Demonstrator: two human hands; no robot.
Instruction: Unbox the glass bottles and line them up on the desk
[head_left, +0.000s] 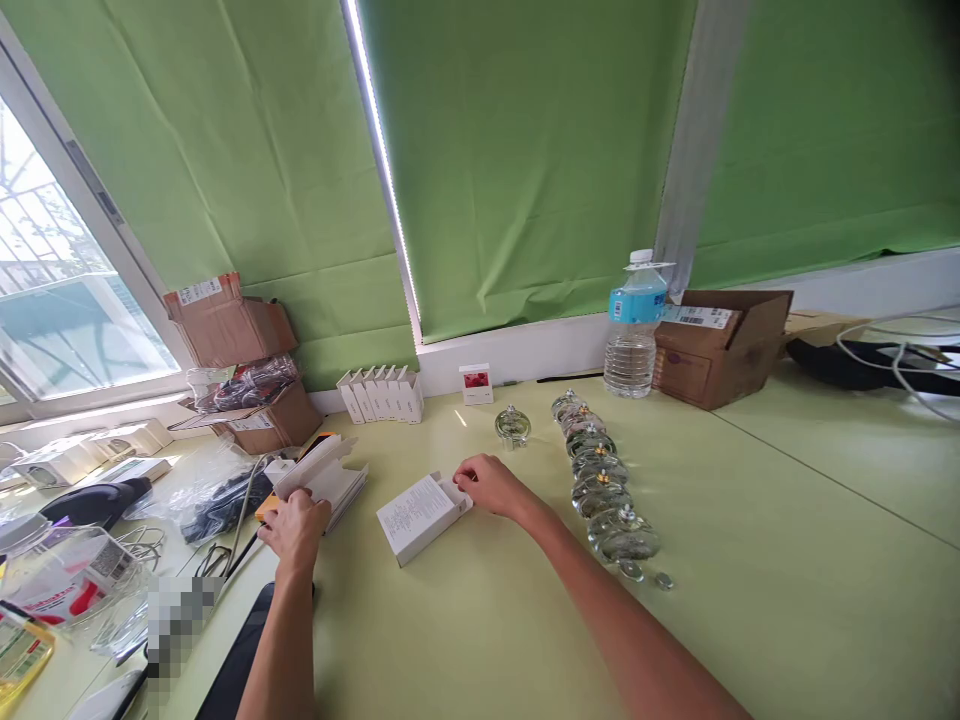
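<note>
Reaching forward, the right hand (487,487) touches a white box (416,518).

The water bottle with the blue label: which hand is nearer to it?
The right hand is nearer, resting on a white box in front of the bottle, to its left. The left hand is farther left, at an open white box.

I count two hands, the left hand (296,530) and the right hand (491,485), and two white cartons (322,475) (420,518) at them. At twelve o'clock: five or six small white boxes (380,395), one picture box (476,383), one glass jar (512,425). At one o'clock: roughly six glass jars (600,465), one water bottle (635,325), one cardboard box (720,345). At eleven o'clock: two cardboard boxes (229,320) (274,420).
</note>
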